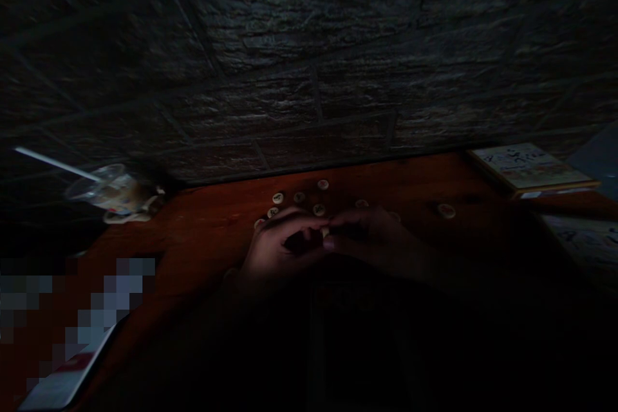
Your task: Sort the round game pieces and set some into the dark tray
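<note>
Both hands meet over the wooden table (217,212), low in the dim picture. Between their fingertips is a small pale round piece (325,232), seen edge-on, which looks like a Chinese chess piece. My left hand (277,241) curls round with its fingers pinched on that piece from the left. From the other side, my right hand (381,238) pinches it too between thumb and fingers. Several Chinese chess pieces (319,210) with dark or red characters lie scattered just beyond the hands. One with a red mark (446,210) lies apart to the right.
At the left stands a clear plastic cup (113,190) with a straw. A phone-like flat device (77,367) lies at the lower left, partly blurred out. Flat printed boxes (531,167) sit at the right. A stone-block wall (309,77) borders the table's far edge.
</note>
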`<state>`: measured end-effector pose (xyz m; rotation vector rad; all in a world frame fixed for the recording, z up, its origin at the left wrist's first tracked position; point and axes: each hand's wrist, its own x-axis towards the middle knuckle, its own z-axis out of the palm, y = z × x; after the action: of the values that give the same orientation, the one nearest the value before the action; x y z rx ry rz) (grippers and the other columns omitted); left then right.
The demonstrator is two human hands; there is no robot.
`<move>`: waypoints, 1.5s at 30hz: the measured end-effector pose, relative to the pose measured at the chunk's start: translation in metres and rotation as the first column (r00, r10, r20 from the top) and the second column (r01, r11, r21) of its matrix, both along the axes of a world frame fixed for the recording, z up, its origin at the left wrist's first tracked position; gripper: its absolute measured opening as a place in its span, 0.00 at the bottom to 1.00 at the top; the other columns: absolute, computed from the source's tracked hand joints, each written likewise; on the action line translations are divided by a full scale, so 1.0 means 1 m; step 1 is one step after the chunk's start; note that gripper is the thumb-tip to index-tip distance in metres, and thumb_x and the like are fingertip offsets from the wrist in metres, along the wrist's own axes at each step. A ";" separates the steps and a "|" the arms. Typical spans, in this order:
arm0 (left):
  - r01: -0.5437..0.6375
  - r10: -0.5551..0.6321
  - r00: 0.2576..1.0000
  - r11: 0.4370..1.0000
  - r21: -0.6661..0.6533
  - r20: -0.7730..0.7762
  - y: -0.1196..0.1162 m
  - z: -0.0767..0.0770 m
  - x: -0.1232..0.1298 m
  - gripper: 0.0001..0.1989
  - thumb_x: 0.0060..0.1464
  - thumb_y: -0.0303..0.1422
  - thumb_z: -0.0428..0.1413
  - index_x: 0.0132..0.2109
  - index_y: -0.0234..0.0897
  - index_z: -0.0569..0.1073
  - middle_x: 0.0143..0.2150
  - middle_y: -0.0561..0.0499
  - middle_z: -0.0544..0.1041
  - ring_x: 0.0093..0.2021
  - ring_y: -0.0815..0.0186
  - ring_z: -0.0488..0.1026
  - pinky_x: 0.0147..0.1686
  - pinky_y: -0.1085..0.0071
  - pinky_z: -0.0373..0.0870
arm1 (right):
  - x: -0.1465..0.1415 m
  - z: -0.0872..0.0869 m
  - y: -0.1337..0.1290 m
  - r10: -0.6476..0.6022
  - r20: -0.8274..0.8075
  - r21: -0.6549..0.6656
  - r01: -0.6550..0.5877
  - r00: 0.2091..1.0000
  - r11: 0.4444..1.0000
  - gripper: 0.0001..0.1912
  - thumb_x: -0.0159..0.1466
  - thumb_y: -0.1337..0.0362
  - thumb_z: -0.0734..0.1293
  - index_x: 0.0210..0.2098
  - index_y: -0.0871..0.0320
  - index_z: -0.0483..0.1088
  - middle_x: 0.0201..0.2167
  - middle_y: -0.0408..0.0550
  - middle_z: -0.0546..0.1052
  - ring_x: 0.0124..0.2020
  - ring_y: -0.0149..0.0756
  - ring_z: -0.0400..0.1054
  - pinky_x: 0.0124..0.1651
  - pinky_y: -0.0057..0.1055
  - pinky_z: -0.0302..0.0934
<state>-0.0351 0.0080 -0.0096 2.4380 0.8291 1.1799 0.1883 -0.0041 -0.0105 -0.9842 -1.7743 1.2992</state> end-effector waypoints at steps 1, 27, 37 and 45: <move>0.002 -0.002 1.000 1.000 -0.003 -0.003 0.000 0.000 0.000 0.15 0.55 0.28 0.69 0.50 0.36 0.82 0.35 0.51 0.79 0.33 0.69 0.77 0.34 0.73 0.73 | 0.000 0.000 0.000 -0.006 -0.008 -0.006 0.006 1.000 1.000 0.10 0.64 0.58 0.75 0.43 0.54 0.83 0.40 0.43 0.86 0.42 0.36 0.79 0.44 0.29 0.69; 0.003 -0.003 1.000 1.000 0.021 0.003 0.001 0.000 -0.001 0.13 0.55 0.30 0.70 0.48 0.38 0.83 0.34 0.51 0.79 0.34 0.68 0.77 0.35 0.72 0.73 | -0.002 0.002 -0.001 0.006 0.025 0.007 -0.006 1.000 1.000 0.11 0.67 0.56 0.72 0.40 0.55 0.82 0.35 0.43 0.84 0.38 0.35 0.78 0.40 0.29 0.67; -0.003 0.003 1.000 1.000 -0.005 -0.013 0.001 0.000 -0.002 0.13 0.55 0.29 0.69 0.48 0.41 0.83 0.35 0.51 0.79 0.34 0.67 0.77 0.35 0.71 0.73 | 0.000 0.000 0.001 -0.046 0.056 0.027 0.044 0.997 0.999 0.12 0.61 0.57 0.76 0.42 0.55 0.82 0.39 0.45 0.84 0.41 0.39 0.78 0.43 0.33 0.69; 0.011 -0.011 1.000 1.000 0.022 -0.003 0.002 0.000 -0.001 0.12 0.56 0.29 0.69 0.48 0.39 0.83 0.35 0.50 0.79 0.36 0.66 0.79 0.35 0.71 0.74 | 0.000 0.007 -0.002 -0.016 0.098 0.013 0.015 0.995 1.000 0.13 0.68 0.53 0.71 0.41 0.56 0.82 0.34 0.44 0.83 0.37 0.36 0.76 0.39 0.30 0.66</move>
<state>-0.0364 0.0097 -0.0092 2.4588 0.8067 1.1886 0.1880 -0.0066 -0.0038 -1.0696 -1.8419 1.2481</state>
